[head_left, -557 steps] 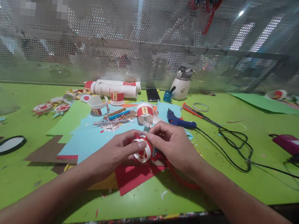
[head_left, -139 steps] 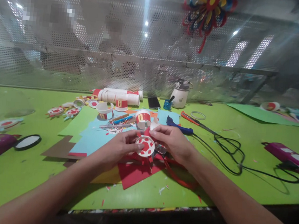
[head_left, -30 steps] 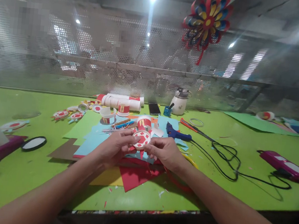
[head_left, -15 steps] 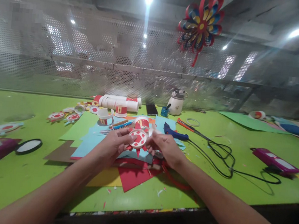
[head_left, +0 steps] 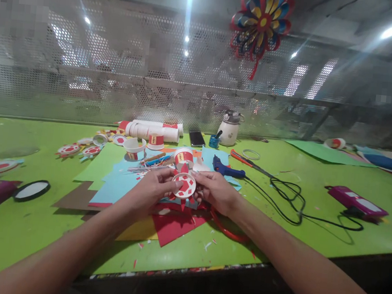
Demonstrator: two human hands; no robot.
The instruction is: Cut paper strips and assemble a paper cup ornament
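Note:
Both hands hold a small white paper-cup piece point(head_left: 184, 185) whose round face carries red paper shapes and turns toward me. My left hand point(head_left: 150, 190) pinches its left rim with thumb and fingers. My right hand point(head_left: 213, 191) grips its right side. They hover over a pile of coloured paper sheets point(head_left: 171, 223), red, blue and yellow, on the green table point(head_left: 18, 222). A red-banded paper cup point(head_left: 183, 156) stands just behind the held piece.
A blue glue gun point(head_left: 224, 168) with a black cord point(head_left: 291, 198) lies to the right, near red-handled scissors point(head_left: 246, 159). Stacked white cups point(head_left: 151, 130), cut cup rings, a phone point(head_left: 197, 139) and a white jar point(head_left: 229, 128) sit at the back. A mesh screen point(head_left: 84, 85) closes the far side.
The hands and the cup piece have stayed together over the paper pile, turning the piece slightly. The camera view has shifted a little; nothing was let go.

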